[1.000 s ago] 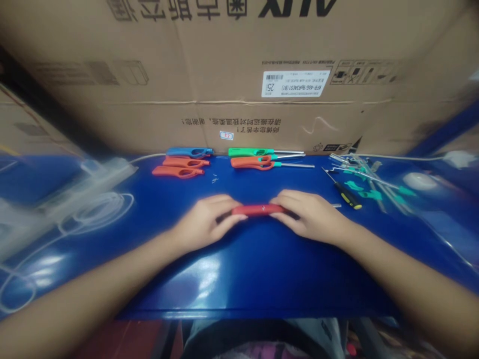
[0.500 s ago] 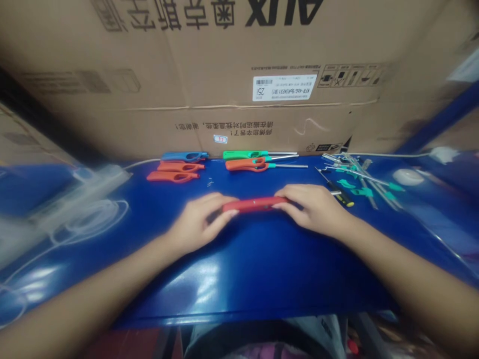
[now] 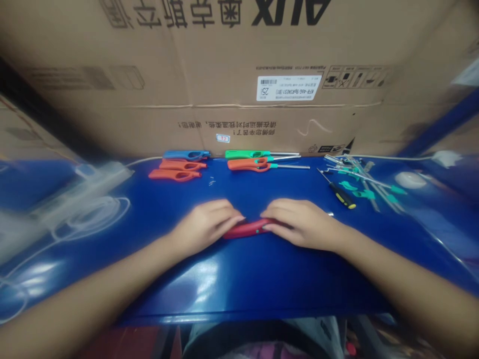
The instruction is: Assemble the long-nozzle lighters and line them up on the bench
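Observation:
A red long-nosed gas lighter (image 3: pixel 245 229) lies lengthwise between my two hands, low over the blue table. My left hand (image 3: pixel 209 224) is closed on its left end, thumb and fingertips pressed against the body. Pinching the right part is my right hand (image 3: pixel 299 222), which hides much of that side. A short bit of metal tube shows just beyond the right knuckles. Behind the hands lie an orange lighter (image 3: pixel 247 164) and a green lighter (image 3: pixel 245 154), both with metal tubes. A black and yellow screwdriver (image 3: pixel 342 195) rests behind my right hand.
Orange and blue lighter bodies (image 3: pixel 174 174) without tubes lie at the back left, near several tiny metal pieces (image 3: pixel 212 181). Metal tubes with green parts (image 3: pixel 364 187) are heaped at the right. A cardboard box (image 3: pixel 209 65) stands behind; a white cable (image 3: pixel 93 219) coils left.
Both hands have brought the red lighter nearer to me, and it now slants up to the right. The screwdriver behind my right hand has come into fuller view.

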A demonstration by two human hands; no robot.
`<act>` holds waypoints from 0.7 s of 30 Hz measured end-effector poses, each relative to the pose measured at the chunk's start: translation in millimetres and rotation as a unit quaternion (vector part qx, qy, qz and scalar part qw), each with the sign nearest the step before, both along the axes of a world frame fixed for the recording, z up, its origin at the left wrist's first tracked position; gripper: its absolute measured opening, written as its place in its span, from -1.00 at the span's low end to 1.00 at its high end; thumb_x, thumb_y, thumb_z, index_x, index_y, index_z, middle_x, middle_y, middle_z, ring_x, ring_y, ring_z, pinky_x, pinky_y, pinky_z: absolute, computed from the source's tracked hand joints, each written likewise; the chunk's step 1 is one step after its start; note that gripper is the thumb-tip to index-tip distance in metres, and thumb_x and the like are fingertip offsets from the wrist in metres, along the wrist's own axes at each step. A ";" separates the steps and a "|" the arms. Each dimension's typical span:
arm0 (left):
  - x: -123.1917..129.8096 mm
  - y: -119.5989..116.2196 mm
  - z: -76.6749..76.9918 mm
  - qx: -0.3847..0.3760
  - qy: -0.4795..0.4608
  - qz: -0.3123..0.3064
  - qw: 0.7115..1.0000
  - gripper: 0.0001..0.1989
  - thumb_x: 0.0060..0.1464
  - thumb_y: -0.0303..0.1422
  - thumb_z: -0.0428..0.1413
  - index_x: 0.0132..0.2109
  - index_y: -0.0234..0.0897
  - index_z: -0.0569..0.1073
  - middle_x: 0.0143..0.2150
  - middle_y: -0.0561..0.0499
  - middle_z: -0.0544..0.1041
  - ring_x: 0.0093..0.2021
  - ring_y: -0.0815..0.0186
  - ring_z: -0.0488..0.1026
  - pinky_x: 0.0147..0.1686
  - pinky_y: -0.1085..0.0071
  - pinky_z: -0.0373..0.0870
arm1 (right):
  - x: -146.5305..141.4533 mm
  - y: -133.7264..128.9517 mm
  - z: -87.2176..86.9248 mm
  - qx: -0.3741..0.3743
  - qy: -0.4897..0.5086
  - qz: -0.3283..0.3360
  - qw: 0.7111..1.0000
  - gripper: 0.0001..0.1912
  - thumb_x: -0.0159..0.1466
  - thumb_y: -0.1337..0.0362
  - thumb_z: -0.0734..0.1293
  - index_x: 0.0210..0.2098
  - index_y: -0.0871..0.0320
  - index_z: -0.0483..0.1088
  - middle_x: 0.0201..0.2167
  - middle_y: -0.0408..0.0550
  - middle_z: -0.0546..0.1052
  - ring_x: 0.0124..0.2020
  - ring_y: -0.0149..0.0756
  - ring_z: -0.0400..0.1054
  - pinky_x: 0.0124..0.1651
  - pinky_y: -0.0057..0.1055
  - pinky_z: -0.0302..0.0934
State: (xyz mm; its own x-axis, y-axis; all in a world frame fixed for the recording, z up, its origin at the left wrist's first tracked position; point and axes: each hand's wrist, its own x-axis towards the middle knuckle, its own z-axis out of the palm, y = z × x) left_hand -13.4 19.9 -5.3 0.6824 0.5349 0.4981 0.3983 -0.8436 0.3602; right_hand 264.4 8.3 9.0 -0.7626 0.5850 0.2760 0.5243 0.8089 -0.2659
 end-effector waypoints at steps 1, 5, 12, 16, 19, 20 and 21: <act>0.1 0.0 -0.1 -0.002 -0.002 -0.005 1.000 -0.77 0.39 -0.38 0.03 -0.09 -0.31 0.59 -0.24 -0.07 0.61 -0.26 0.35 0.53 -0.20 0.45 0.47 | -1.8 -1.6 -1.0 0.000 -0.010 0.002 1.000 -0.73 0.46 0.13 0.22 -0.05 0.16 0.45 -0.13 0.03 0.57 -0.13 -0.23 0.45 -0.14 -0.36 0.28; 0.3 -1.2 3.3 -0.015 0.033 -0.007 0.999 -0.77 0.36 -0.30 0.08 -0.12 -0.30 0.60 -0.24 -0.07 0.61 -0.25 0.32 0.53 -0.19 0.41 0.47 | -6.0 -5.8 -4.4 0.002 -0.065 0.014 0.998 -0.77 0.42 0.12 0.29 -0.12 0.15 0.46 -0.17 -0.02 0.55 -0.20 -0.22 0.43 -0.20 -0.34 0.25; 0.6 -2.5 8.8 -0.017 0.091 -0.018 0.996 -0.69 0.22 -0.11 0.20 -0.11 -0.26 0.62 -0.25 -0.05 0.62 -0.25 0.27 0.54 -0.22 0.37 0.47 | -3.1 -1.5 -5.2 0.051 -0.076 0.004 0.996 -0.80 0.43 0.22 0.25 -0.15 0.15 0.49 -0.20 0.00 0.57 -0.21 -0.23 0.41 -0.24 -0.35 0.20; -1.2 -1.3 4.5 -0.023 0.113 -0.023 0.993 -0.74 0.31 -0.19 0.12 -0.07 -0.24 0.61 -0.21 -0.05 0.61 -0.22 0.29 0.53 -0.20 0.39 0.44 | -3.4 -1.1 -4.6 0.052 -0.066 0.000 0.996 -0.68 0.47 0.11 0.21 -0.13 0.15 0.52 -0.16 0.01 0.60 -0.19 -0.24 0.45 -0.22 -0.35 0.21; -1.3 -3.5 -0.2 -0.013 0.111 -0.015 0.994 -0.75 0.34 -0.23 0.10 -0.04 -0.25 0.60 -0.20 -0.05 0.60 -0.23 0.29 0.51 -0.21 0.39 0.41 | -5.1 -2.9 -5.5 0.065 -0.051 0.000 0.997 -0.65 0.49 0.11 0.18 -0.12 0.15 0.53 -0.20 0.00 0.61 -0.22 -0.26 0.45 -0.21 -0.36 0.21; -1.0 -5.0 -1.2 -0.005 0.109 -0.012 0.994 -0.76 0.34 -0.24 0.10 -0.05 -0.25 0.60 -0.22 -0.05 0.60 -0.25 0.29 0.50 -0.23 0.39 0.40 | -5.7 -3.7 -5.9 0.075 -0.046 0.000 0.996 -0.64 0.49 0.12 0.17 -0.16 0.16 0.54 -0.24 -0.01 0.61 -0.24 -0.26 0.44 -0.22 -0.36 0.20; -0.5 -6.6 -1.8 0.003 0.107 -0.008 0.994 -0.76 0.33 -0.24 0.10 -0.05 -0.26 0.60 -0.24 -0.05 0.59 -0.28 0.29 0.49 -0.25 0.38 0.39 | -6.4 -4.3 -6.2 0.085 -0.040 -0.002 0.996 -0.64 0.49 0.13 0.17 -0.20 0.17 0.54 -0.29 -0.02 0.61 -0.27 -0.27 0.43 -0.24 -0.36 0.19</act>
